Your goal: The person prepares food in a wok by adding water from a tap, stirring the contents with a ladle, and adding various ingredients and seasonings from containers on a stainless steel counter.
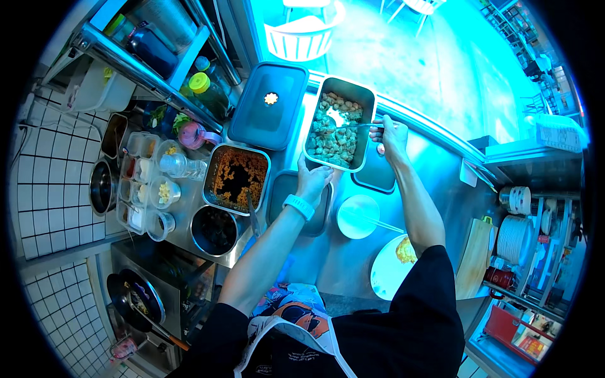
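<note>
A deep rectangular metal container [340, 124] holds diced, pale food pieces, with a light bare patch in its upper middle. My right hand [391, 137] grips the handle of a metal spoon [357, 125] at the container's right side; the spoon's head lies among the pieces. Against the container's near lower edge rests my left hand [313, 179], steadying or supporting it, with a watch on the wrist. To the left stands a square metal container [267, 177] of reddish-brown crumbly food with a utensil in it. Beneath my forearm lies a dark rectangular lid or tray [321, 217].
Behind at left lies a dark lid [269, 104]. A white bowl [358, 217] with chopsticks and a white plate [385, 279] with yellow food stand nearer. Seasoning boxes [137, 184], a round pot [214, 230] and a wok [134, 300] are leftward; a wooden cutting board [474, 257] is rightward.
</note>
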Action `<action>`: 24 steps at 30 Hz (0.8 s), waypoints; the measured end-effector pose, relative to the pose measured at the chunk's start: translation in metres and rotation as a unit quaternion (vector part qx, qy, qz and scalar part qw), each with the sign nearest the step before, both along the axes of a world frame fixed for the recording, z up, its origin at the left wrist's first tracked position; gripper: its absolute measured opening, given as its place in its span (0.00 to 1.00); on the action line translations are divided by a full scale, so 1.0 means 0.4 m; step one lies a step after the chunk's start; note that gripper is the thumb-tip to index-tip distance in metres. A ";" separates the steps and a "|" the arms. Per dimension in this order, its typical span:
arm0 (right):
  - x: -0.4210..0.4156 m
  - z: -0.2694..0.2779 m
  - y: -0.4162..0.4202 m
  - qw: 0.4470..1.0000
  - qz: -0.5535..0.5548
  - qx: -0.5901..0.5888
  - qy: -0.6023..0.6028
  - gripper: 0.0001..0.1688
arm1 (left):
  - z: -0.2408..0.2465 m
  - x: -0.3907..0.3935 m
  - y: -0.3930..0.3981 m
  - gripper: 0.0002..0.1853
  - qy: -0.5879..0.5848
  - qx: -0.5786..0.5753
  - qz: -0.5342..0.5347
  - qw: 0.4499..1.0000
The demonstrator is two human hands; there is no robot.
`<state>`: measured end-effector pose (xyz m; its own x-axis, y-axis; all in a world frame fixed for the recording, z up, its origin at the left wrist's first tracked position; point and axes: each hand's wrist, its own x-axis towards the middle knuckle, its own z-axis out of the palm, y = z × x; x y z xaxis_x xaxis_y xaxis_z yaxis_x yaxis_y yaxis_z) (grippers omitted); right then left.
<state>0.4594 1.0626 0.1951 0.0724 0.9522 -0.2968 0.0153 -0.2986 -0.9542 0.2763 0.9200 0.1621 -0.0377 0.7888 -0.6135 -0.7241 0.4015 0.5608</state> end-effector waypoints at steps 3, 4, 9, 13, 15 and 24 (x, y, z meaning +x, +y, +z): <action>0.011 0.001 0.012 1.000 0.005 -0.008 -0.026 0.24 | -0.003 0.000 -0.001 0.51 0.016 0.011 -0.011 1.000; 0.011 -0.010 0.012 1.000 0.006 -0.006 -0.009 0.24 | 0.000 0.000 -0.003 0.50 0.019 -0.008 -0.008 1.000; 0.031 -0.018 0.011 0.999 0.036 0.002 -0.007 0.23 | 0.006 -0.006 0.001 0.49 0.021 -0.013 -0.018 1.000; 0.046 -0.021 -0.009 1.000 0.006 -0.005 -0.003 0.23 | 0.014 -0.012 -0.004 0.48 0.020 -0.001 -0.013 1.000; 0.067 -0.033 -0.009 0.999 -0.003 -0.031 0.013 0.23 | 0.014 -0.021 -0.003 0.47 0.015 -0.004 -0.010 1.000; 0.057 -0.060 -0.006 1.000 0.012 0.005 0.021 0.25 | 0.048 -0.012 -0.038 0.46 0.028 -0.026 -0.017 0.999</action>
<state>0.4824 1.0604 0.1712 0.0373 0.9564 -0.2895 -0.0174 -0.2891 -0.9572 0.2713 0.9046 0.1814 -0.0467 0.7577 -0.6510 -0.6776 0.4548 0.5779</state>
